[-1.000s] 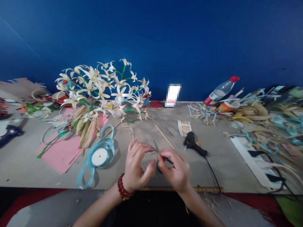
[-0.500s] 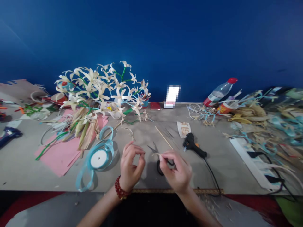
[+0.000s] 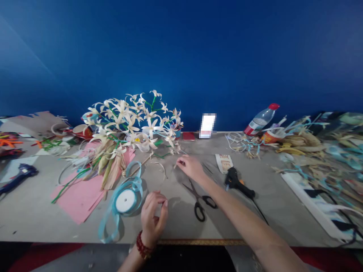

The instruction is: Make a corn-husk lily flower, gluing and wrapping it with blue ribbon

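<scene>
My right hand [image 3: 190, 167] reaches forward over the table, its fingers pinched together. A small pale bit shows at its fingertips, too blurred to name. My left hand [image 3: 154, 211], with a red beaded bracelet [image 3: 143, 247] at the wrist, hovers near the front edge, thumb and fingers curled together; what they hold, if anything, is hidden. Black-handled scissors [image 3: 199, 211] lie partly opened under my right forearm. Left of my left hand is a spool of light-blue ribbon [image 3: 126, 201]. A thin curved pale strand [image 3: 162, 168] lies left of my right hand.
White flowers on green stems [image 3: 150, 126] stand at the back left, behind pink paper sheets [image 3: 78, 200] and dried husks [image 3: 109, 166]. To the right are a black glue gun [image 3: 238, 183], a power strip [image 3: 304, 204], a tilted bottle [image 3: 261, 120] and a paper cup [image 3: 272, 135].
My right hand has moved forward and left, away from the scissors, which now show more fully. The left hand has lowered slightly. The whole view has shifted a little.
</scene>
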{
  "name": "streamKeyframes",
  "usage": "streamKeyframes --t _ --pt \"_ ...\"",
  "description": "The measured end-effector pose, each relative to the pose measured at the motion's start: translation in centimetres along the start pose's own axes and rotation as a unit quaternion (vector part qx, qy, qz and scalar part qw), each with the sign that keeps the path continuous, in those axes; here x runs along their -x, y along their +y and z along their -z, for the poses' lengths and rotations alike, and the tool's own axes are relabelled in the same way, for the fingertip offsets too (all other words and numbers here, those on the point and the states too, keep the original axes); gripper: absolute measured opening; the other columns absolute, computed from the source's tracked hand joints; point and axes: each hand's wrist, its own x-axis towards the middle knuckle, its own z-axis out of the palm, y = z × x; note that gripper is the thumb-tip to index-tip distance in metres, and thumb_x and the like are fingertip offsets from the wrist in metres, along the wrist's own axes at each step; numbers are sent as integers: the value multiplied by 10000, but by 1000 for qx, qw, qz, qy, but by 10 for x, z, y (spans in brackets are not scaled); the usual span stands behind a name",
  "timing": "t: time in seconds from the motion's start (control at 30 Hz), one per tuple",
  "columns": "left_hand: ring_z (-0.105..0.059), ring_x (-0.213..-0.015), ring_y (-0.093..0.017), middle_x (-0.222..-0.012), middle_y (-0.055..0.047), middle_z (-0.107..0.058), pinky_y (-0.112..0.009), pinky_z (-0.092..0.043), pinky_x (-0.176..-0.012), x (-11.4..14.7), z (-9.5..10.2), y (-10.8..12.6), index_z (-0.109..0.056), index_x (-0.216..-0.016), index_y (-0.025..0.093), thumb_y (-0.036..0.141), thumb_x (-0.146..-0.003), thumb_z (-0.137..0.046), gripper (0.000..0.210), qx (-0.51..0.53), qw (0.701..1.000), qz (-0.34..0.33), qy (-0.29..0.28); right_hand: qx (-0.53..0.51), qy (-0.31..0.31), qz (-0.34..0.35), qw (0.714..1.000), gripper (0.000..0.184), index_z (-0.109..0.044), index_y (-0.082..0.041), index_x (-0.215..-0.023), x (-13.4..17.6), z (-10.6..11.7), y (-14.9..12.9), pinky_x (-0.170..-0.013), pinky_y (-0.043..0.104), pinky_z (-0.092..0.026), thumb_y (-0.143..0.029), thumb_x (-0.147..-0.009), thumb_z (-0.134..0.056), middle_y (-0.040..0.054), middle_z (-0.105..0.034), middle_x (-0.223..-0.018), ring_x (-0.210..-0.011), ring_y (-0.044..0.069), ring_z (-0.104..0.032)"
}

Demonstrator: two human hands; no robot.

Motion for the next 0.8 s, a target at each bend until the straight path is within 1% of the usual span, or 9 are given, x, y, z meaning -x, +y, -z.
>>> streamKeyframes --t 0.07,0.13,0.3,0.37,0.43,0.57,0.7,0.73,0.8 --pt "-613 -770 -210 -762 -25 -640 -446 -490 -905 4 4 -2 -592 -862 231 101 -865 -540 141 -3 1000 -3 -7 7 -11 6 1000 144 -754 -205 -855 -8 -10 1 -696 245 -412 -193 -900 -618 45 -726 -868 -781 171 -650" --pt "-608 -770 -210 -762 -30 -640 -437 -494 -882 7 6 -3 -586 -866 232 94 -874 -525 151 -3 1000 -1 -17 14 -17 8 1000 159 -763 -209 -858 -10 -12 3 -709 245 -416 -204 -910 -613 46 -732 -861 -801 179 -658" --pt "-600 -799 -220 -803 -58 -632 -384 -500 -769 11 5 -10 -575 -903 227 87 -884 -509 156 9 1000 9 -29 34 -3 -12 999 205 -755 -202 -968 -1 2 4 -709 268 -423 -225 -947 -553 76 -733 -961 -828 200 -662" --pt "-596 -786 -218 -797 -58 -623 -367 -494 -733 10 4 -11 -568 -899 226 87 -884 -508 152 18 999 7 -39 35 -9 -3 999 181 -747 -216 -979 1 6 -2 -739 263 -429 -228 -939 -571 63 -731 -988 -877 198 -659" --pt "-594 -780 -217 -796 -57 -620 -359 -489 -720 9 2 -11 -563 -900 225 86 -883 -507 150 23 999 2 -46 32 -27 12 999 143 -746 -229 -948 0 5 -10 -766 249 -435 -229 -920 -606 40 -734 -980 -904 186 -659" --pt "-597 -776 -217 -791 -56 -622 -347 -487 -709 9 1 -9 -574 -891 219 93 -874 -518 139 23 998 1 -50 36 -53 13 998 136 -737 -208 -914 -7 -10 -29 -746 250 -457 -215 -921 -602 47 -734 -958 -880 181 -667" --pt "-593 -752 -206 -776 -51 -614 -324 -479 -686 8 0 -10 -579 -870 209 92 -868 -520 131 18 999 3 -47 46 -68 -2 997 138 -723 -181 -910 -18 -32 -48 -859 319 -479 -251 -931 -607 87 -718 -984 -1016 236 -641" --pt "-588 -745 -201 -772 -49 -612 -318 -475 -682 8 -1 -10 -575 -868 206 87 -870 -514 134 16 999 0 -45 47 -73 -9 996 140 -713 -171 -942 -21 -38 -52 -886 350 -487 -270 -934 -614 93 -708 -1018 -1038 246 -634" --pt "-580 -734 -189 -767 -43 -607 -305 -466 -676 6 -1 -11 -566 -868 200 73 -875 -502 142 16 999 -13 -42 44 -82 -30 995 202 -670 -158 -1076 -28 -48 -59 -894 408 -520 -302 -945 -616 98 -671 -1126 -1042 245 -635"
